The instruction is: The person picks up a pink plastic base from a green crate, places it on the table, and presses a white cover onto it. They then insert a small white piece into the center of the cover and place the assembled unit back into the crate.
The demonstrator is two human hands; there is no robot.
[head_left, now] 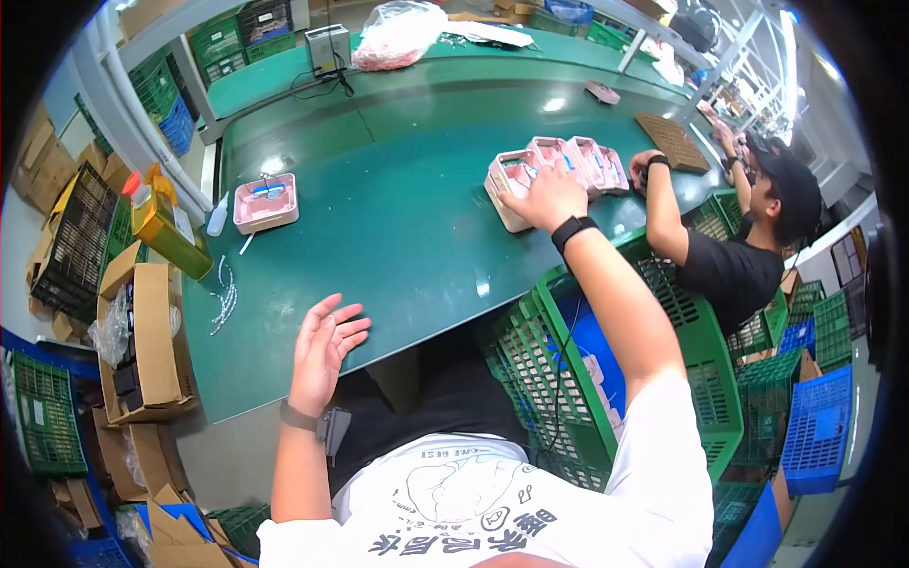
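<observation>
My right hand (554,197) reaches over a row of several pink open-topped plastic housings (511,170) on the right of the table. Its thumb and fingers close on the nearest housing; the fingertips are partly hidden among the parts. Blue pieces show inside the housings. Near the table's front edge, my left hand (327,343) is empty, with its fingers apart. Farther left, a single pink housing (265,220) with blue and metallic parts inside rests on the green tabletop (398,208).
A pale bottle (218,216), a yellow can (170,222) and clear-and-white strands (225,298) lie at the left. A green crate (559,350) stands against the table by my right arm. A co-worker (748,218) sits at the right, beside a brown board (672,142).
</observation>
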